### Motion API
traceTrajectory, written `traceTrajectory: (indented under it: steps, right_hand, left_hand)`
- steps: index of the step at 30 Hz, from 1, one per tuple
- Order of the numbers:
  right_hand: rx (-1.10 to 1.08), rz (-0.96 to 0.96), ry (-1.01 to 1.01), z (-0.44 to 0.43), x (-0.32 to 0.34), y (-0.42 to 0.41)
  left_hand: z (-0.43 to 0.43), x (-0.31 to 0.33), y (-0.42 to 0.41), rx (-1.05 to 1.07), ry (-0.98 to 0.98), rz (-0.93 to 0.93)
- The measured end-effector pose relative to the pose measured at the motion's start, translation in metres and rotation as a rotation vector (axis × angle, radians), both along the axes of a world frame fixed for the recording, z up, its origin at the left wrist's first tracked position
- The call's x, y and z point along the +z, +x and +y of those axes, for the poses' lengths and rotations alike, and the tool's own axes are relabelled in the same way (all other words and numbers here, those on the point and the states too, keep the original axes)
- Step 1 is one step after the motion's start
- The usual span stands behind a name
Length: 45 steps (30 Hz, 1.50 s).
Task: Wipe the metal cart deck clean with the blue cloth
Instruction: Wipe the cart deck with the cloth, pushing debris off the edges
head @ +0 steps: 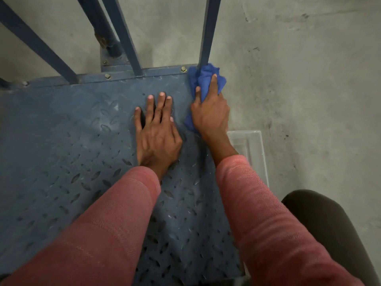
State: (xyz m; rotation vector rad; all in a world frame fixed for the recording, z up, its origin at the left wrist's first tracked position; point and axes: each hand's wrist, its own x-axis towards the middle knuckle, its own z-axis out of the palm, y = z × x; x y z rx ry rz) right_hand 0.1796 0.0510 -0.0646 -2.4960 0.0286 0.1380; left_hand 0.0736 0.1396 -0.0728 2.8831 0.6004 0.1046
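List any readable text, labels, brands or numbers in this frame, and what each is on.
None: no words, numbers or signs show anywhere in the frame.
The deck, cloth, posts, clear bin and sleeves show no print.

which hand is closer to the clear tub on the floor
Right. The right hand grips the blue cloth at the edge of the deck, just past the clear tub; the left hand lies flat farther left.
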Motion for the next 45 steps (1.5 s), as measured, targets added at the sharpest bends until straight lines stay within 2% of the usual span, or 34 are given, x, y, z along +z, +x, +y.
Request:
traceTrajectory:
  steps: [7, 16, 20, 26, 29, 34, 40, 45]
  right_hand:
    - [-0.041, -0.006, -0.061, -0.06, 0.007, -0.132]
    - [0.025, -0.018, -0.059, -0.015, 0.0, -0.034]
    - [0.072, -0.041, -0.071, -0.015, -0.008, -0.024]
    - [0.114, -0.066, -0.058, -0.037, -0.005, -0.054]
    - [0.121, -0.041, -0.071, -0.059, -0.002, -0.095]
    - [0.084, 0.035, 0.017, -0.105, 0.004, -0.177]
    - [-0.069, 0.062, -0.026, -0.126, 0.0, -0.252]
    - [-0.036, 0.072, -0.021, -0.101, -0.001, -0.201]
  left_hand:
    - [0.0, 0.001, -0.002, -0.01, 0.013, 0.013]
    - [0.0, -0.002, -0.004, -0.021, -0.003, -0.038]
    - [-0.001, -0.005, -0.008, -0.037, 0.008, -0.045]
    - [-0.01, -0.007, -0.033, -0.071, 0.008, -0.017]
    - [-0.023, -0.004, -0.075, -0.091, -0.008, 0.034]
    - [-0.053, -0.001, -0.123, -0.164, -0.002, 0.06]
    - [-0.056, 0.004, -0.143, -0.292, 0.018, 0.189]
    - [-0.043, 0.033, -0.155, -0.502, 0.141, 0.476]
